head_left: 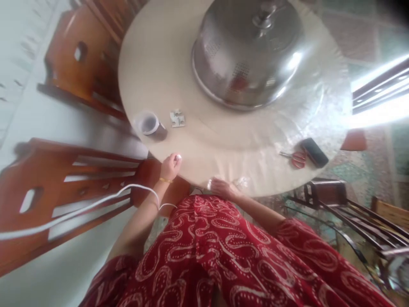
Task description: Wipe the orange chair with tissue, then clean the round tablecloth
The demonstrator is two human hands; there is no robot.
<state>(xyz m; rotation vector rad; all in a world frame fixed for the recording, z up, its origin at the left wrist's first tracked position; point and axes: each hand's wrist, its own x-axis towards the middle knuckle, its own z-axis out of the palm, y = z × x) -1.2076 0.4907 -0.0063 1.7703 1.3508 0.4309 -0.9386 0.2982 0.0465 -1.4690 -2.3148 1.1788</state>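
My left hand (170,169), with a yellow bangle at the wrist, is closed at the table's near left edge. A small whitish piece (178,157) shows at its fingertips, too blurred to name. Low over the near edge, by my red patterned clothing, my right hand (223,188) has its fingers pressed together. Another small whitish bit (209,184) shows at those fingertips. Crumpled clear plastic (243,182) lies just beside the right hand. Beyond the left hand are a cup with a pale rim (155,126) and a small silvery blister-like pack (177,118).
A large domed metal cover (246,55) stands on the round, cloth-covered table (153,64). Red-handled scissors (298,159) lie against a dark oblong case (315,152) at right. Wooden chairs (28,192) stand at left. A white cable (105,198) crosses near my left forearm.
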